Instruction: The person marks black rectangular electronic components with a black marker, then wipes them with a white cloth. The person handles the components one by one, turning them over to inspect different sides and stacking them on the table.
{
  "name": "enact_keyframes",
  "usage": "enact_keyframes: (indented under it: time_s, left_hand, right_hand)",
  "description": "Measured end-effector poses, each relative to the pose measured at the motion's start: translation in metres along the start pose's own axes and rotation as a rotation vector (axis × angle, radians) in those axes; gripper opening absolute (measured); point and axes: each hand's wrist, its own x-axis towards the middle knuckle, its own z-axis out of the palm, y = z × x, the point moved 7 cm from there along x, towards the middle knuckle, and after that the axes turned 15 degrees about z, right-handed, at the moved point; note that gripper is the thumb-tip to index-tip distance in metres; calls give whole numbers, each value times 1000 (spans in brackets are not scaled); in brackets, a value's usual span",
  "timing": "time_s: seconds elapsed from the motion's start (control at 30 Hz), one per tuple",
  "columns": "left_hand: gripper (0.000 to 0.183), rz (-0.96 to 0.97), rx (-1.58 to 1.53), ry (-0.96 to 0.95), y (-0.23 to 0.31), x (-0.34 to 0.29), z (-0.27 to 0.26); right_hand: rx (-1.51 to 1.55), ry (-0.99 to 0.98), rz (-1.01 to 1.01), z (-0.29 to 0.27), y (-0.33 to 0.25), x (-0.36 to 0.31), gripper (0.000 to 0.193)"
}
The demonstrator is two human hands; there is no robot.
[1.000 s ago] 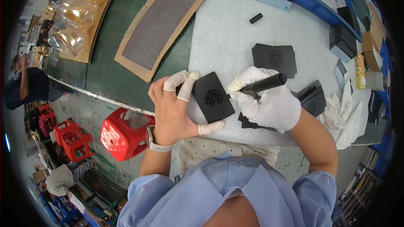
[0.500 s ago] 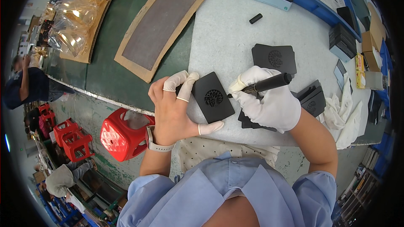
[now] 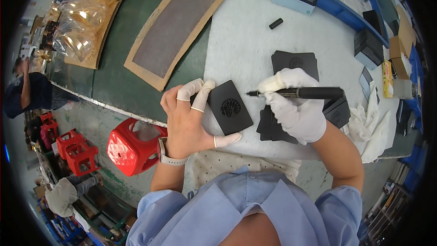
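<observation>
A flat black card (image 3: 218,116) with a glossy round emblem lies tilted on the pale worktop. My left hand (image 3: 185,114), in finger cots, grips it by its edges, fingertips at the upper left corner and thumb at the lower edge. In my right hand (image 3: 298,111), which wears a white glove, is a black marker pen (image 3: 321,93). Its tip points left, just clear of the card's right edge. More black cards (image 3: 267,125) lie partly under the right hand, another pile (image 3: 283,61) sits behind it, and a third group (image 3: 339,114) is to its right.
The pen's cap (image 3: 276,23) lies farther back. A blue tray (image 3: 327,7) with boxes fills the far right, near a dark box (image 3: 368,48) and crumpled white gloves (image 3: 364,127). A cardboard-backed grey sheet (image 3: 175,32) is at left. A red stool (image 3: 125,148) stands beside the bench.
My right hand has drawn the pen tip away from the card's edge and tipped the pen nearly level. My left hand and the card have stayed almost still.
</observation>
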Motion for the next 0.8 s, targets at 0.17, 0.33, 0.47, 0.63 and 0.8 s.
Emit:
enact_keyframes:
  time_s: [0.17,0.33,0.47,0.63,0.8]
  left_hand:
    - [105,-62,-13,84,-5,-6,-8]
    - [101,-253,-26,332,-14,-20,-28]
    - [99,-318,20,430,-14,-22,-38]
    - [97,-352,58,466,-6,-22,-53]
    - [97,-177,3,484,22,-11,-54]
  right_hand:
    - [-323,10,-239,1,-17,5,37]
    - [-1110,41,-435,29,-40,16,40]
    - [-1367,-42,-430,40,-36,25,41]
    - [-634,21,170,25,-61,31,43]
    - [-94,-365,304,59,-41,15,63]
